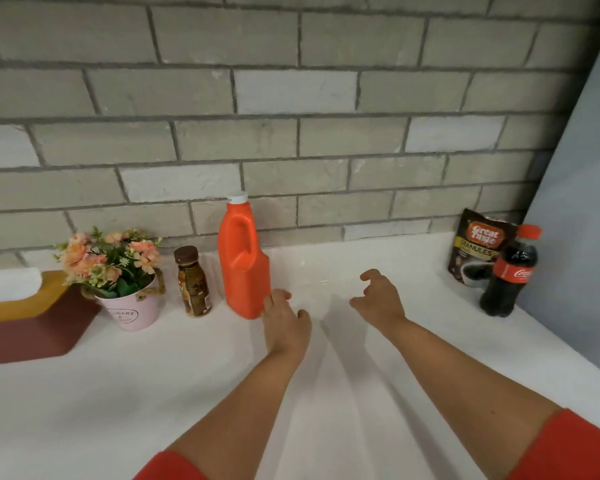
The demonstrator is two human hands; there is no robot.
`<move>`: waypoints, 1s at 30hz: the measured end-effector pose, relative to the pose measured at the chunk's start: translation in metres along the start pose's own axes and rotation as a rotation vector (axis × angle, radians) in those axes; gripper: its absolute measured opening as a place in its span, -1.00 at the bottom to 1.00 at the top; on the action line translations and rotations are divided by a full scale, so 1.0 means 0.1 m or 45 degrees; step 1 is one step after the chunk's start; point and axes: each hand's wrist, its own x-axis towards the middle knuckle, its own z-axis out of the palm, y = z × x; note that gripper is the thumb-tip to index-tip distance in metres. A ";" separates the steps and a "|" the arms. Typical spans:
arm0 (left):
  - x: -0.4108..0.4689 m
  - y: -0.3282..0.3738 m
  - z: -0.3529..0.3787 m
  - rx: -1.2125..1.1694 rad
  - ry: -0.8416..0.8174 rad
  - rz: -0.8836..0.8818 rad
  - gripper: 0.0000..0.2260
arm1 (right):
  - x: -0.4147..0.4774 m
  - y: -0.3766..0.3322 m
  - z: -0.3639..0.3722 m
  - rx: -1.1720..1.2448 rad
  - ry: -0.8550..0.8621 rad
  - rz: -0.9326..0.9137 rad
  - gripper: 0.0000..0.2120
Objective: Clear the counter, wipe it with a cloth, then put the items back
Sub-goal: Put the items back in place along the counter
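Along the back of the white counter [153, 393] stand an orange jug with a white cap [243, 265], a small brown bottle [193, 284], a pink pot of flowers [125, 289], a coffee granules pouch [475, 247] and a cola bottle [508, 271]. My left hand [284, 320] hovers by the jug's lower right corner, its fingers touching or nearly touching the jug. My right hand [381, 299] hangs over bare counter between the jug and the cola bottle, fingers loosely curled and holding nothing.
A dark red and yellow tissue box [32, 323] with white tissue sits at the far left. A grey brick wall [291, 116] backs the counter. A pale panel [586, 168] closes off the right side behind the cola bottle.
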 end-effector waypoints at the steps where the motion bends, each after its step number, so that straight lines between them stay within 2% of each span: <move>1: -0.04 0.08 0.08 -0.019 -0.033 0.028 -0.70 | 0.01 0.07 -0.10 0.001 0.032 0.012 -0.54; 4: -0.16 0.31 0.34 -0.043 -0.146 0.091 -0.67 | 0.03 0.33 -0.39 0.023 0.156 0.055 -0.57; 11: -0.40 0.72 0.87 -0.043 -0.340 0.158 -0.60 | 0.18 1.01 -1.00 0.225 0.605 0.290 -0.58; 15: -0.46 0.82 1.09 -0.047 -0.390 0.163 -0.60 | 0.25 1.37 -1.21 0.263 0.749 0.405 -0.56; 20: -0.50 0.89 1.30 -0.049 -0.422 0.155 -0.59 | 0.39 1.58 -1.35 0.335 0.756 0.426 -0.27; 24: -0.52 0.95 1.45 -0.060 -0.476 0.135 -0.57 | 0.54 1.70 -1.40 0.465 0.687 0.346 -0.09; 26: -0.51 0.97 1.50 -0.055 -0.487 0.134 -0.56 | 0.60 1.72 -1.39 0.491 0.671 0.299 -0.09; 30: -0.47 0.98 1.54 -0.037 -0.488 0.143 -0.55 | 0.69 1.76 -1.38 0.489 0.662 0.224 -0.29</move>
